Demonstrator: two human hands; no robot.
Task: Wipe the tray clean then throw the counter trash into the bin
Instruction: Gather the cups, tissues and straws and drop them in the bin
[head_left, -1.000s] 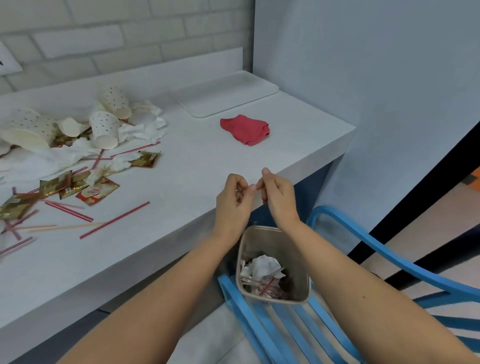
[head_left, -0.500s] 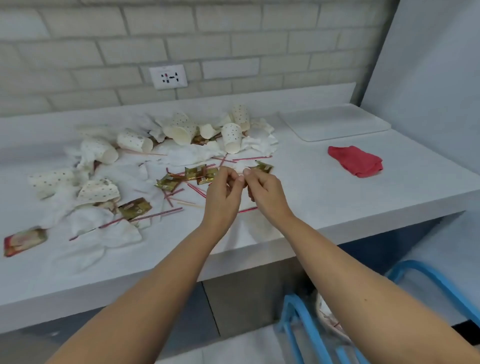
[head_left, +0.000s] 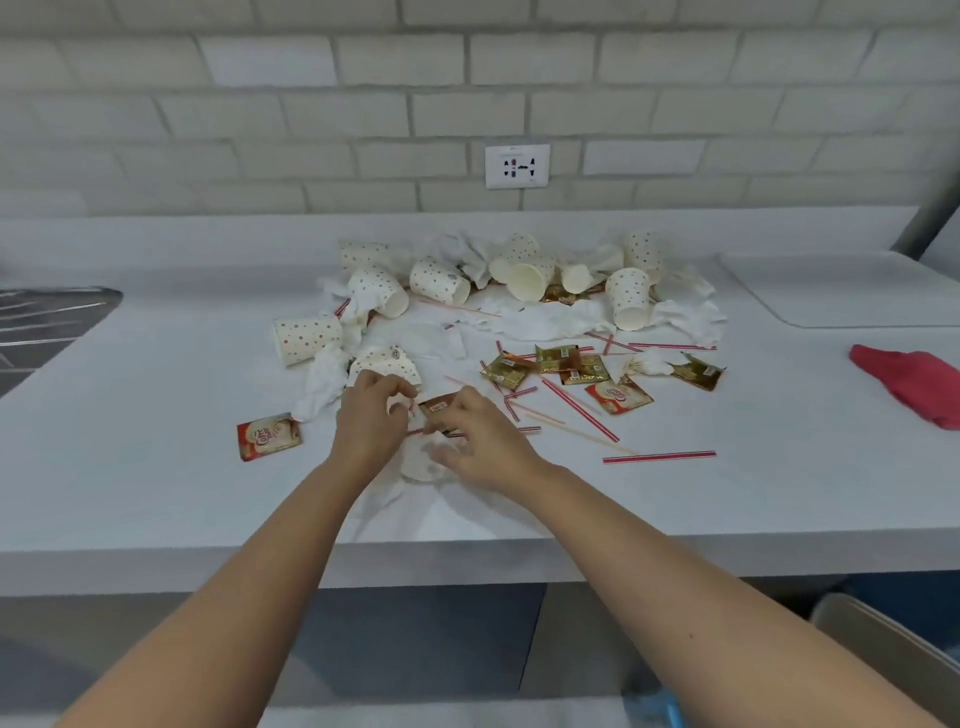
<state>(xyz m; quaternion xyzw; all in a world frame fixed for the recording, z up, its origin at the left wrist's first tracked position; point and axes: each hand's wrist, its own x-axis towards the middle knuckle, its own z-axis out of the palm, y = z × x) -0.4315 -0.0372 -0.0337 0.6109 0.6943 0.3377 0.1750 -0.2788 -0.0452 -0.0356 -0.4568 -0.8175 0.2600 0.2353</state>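
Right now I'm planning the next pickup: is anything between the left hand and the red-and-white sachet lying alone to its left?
Nothing visible. Only bare counter separates the left hand from the red-and-white sachet; a crumpled tissue lies just behind that path, by the sachet's far corner.

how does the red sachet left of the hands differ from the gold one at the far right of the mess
The red sachet is red and cream; the gold sachet is gold-brown. The red sachet lies at the mess's near left edge, the gold sachet at its right edge, against a crumpled tissue. Both lie on the counter.
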